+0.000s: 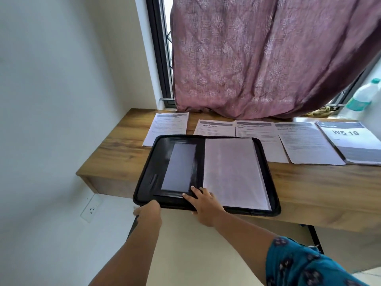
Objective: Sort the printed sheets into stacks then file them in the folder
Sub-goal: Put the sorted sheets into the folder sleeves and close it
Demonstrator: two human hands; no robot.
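A big black zip-up folder (206, 174) lies open on the brown wooden desk (115, 153), with its near edge sticking out past the desk's front. Inside, on the left side, a flat grey pocket (179, 166) sits on the black cover. On the right side lies a stack of clear plastic sleeves (233, 172) with white paper showing through. The left hand (148, 210) holds the folder's near left edge, fingers curled under it. The right hand (203, 204) rests on the folder's near middle with its fingers spread out flat. Behind the folder, printed white sheets (214, 127) lie in a row of piles along the back of the desk. The pile farthest right (350, 141) is thick and says "WS 18" on top. A purple curtain (268, 58) hangs over the window, and a white plastic bottle with a green cap (363, 96) stands on the sill at the right.
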